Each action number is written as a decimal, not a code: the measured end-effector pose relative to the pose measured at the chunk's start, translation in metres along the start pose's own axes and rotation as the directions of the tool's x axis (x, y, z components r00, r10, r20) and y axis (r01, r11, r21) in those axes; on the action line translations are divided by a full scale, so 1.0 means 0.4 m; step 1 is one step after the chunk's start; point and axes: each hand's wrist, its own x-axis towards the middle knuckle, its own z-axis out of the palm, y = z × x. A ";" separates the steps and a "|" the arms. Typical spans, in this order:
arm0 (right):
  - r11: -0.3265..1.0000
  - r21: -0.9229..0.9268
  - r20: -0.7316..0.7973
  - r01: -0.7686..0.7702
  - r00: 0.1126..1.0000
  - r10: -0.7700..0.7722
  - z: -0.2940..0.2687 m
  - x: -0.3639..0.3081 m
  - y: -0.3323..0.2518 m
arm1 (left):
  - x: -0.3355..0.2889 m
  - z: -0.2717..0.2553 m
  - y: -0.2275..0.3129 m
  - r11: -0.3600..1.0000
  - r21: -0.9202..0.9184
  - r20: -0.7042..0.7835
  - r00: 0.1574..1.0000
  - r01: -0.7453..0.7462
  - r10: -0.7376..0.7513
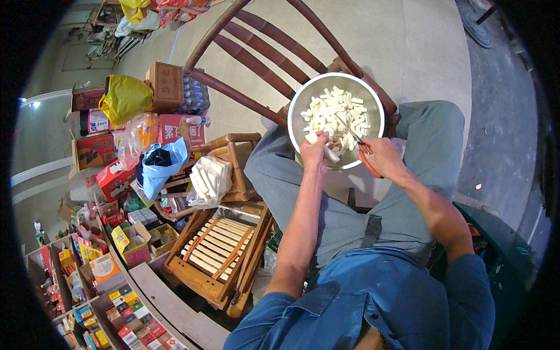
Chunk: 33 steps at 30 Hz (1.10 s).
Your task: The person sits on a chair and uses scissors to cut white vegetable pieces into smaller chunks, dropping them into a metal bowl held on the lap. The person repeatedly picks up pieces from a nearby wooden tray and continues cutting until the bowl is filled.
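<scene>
A round metal bowl (301, 108) sits before my knees at the chair's seat, holding a heap of short cut white pieces (335, 111), which look like rice cake. My left hand (314, 153) is closed around white sticks (331, 155) of the same stuff, over the bowl's near left rim. At the near right rim, my right hand (383, 157) grips scissors (366, 148) with orange-red handles. Their blades point up and left over the pieces. To the left, more whole white sticks (204, 182) lie in a clear plastic bag.
Beyond the bowl stands a brown wooden chair (262, 44) with a slatted back. A folded slatted wooden chair (219, 248) lies by my left side. Cartons (96, 150), a yellow bag (125, 100) and a blue bag (163, 172) are stacked farther left. Shelves of small boxes (137, 318) fill the lower left.
</scene>
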 end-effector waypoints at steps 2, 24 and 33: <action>1.000 -0.016 -0.069 -0.009 0.998 0.008 -0.013 0.000 -0.002 | 0.020 -0.025 0.005 0.996 -0.052 0.018 0.997 0.074 -0.073; 0.976 0.139 0.213 0.169 0.957 -0.197 -0.050 -0.047 -0.030 | -0.149 -0.059 0.128 0.949 0.313 0.563 0.811 -0.032 -0.158; 0.964 0.027 0.177 0.265 0.948 -0.265 -0.025 -0.056 -0.014 | -0.182 -0.055 0.140 0.952 0.299 0.586 0.799 -0.060 -0.134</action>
